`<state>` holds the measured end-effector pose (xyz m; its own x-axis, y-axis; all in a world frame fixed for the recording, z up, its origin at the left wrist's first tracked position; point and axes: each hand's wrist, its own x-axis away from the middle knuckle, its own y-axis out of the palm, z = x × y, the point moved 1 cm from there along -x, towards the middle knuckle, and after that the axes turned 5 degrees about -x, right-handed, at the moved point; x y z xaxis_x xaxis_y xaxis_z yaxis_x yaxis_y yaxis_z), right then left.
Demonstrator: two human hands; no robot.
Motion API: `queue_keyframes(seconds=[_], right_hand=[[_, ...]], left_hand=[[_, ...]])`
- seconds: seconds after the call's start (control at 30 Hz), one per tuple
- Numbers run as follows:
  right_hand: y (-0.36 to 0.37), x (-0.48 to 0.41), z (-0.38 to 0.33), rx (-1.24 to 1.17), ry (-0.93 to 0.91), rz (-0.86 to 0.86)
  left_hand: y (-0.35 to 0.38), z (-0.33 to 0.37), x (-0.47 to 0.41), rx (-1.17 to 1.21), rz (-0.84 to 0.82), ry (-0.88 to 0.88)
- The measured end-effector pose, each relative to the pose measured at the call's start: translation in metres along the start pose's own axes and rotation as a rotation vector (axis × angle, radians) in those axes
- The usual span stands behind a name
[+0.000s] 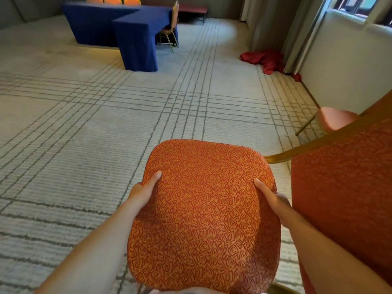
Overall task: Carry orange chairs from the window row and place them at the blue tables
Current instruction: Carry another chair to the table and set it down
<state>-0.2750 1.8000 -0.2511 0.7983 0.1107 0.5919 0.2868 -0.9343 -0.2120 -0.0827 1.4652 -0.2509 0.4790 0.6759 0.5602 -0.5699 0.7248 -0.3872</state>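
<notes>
- Orange chair [203,215]: a padded cushion with rounded corners, in orange fabric with a dense red maze-like swirl pattern. It is filling the lower centre of the view, between the person's two forearms. Its legs are hidden, so whether they are touching the carpet cannot be told.
- Left hand [144,192]: gripping the cushion's left edge, thumb lying on the top fabric, remaining fingers curling under the edge out of sight.
- Right hand [273,200]: gripping the right edge likewise, thumb on top and fingers wrapping beneath.
- Second orange chair [343,187]: in the same patterned fabric with a gold frame, standing just beside the held one at right.
- Third chair [335,118]: showing a paler seat, sitting near the wall under the window.
- Blue desks [135,32]: two, forming an L, draped to the floor in blue cloth, standing well apart at the far end.
- Seated chairs: three orange backs [112,0] are showing behind the desks; one gold-framed chair [171,26] is standing at their right side.
- Red cloth [265,60]: lying heaped on the floor by the curtains.
- Carpet [63,124]: pale, carrying grey grid lines.
</notes>
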Motion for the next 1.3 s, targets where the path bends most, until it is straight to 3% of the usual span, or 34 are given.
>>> queue_keyframes(seconds=[0.27, 0.5, 0.8, 1.1, 1.3], right_hand=[[0.06, -0.09, -0.071, 0.018, 0.02, -0.041], [0.137, -0.202, -0.144, 0.029, 0.074, -0.027], [0.229, -0.317, -0.3, -0.024, 0.007, 0.037], [0.281, -0.459, -0.411, -0.011, 0.022, 0.015], [0.307, -0.588, -0.531, 0.018, 0.006, -0.007]], left_hand=[[-0.003, 0.067, -0.105, -0.053, 0.06, -0.052], [-0.012, 0.147, -0.253, -0.076, 0.029, -0.05], [-0.045, 0.307, -0.42, -0.094, 0.07, 0.093], [-0.025, 0.401, -0.568, -0.063, 0.0, 0.013], [0.004, 0.515, -0.688, -0.024, 0.034, 0.002]])
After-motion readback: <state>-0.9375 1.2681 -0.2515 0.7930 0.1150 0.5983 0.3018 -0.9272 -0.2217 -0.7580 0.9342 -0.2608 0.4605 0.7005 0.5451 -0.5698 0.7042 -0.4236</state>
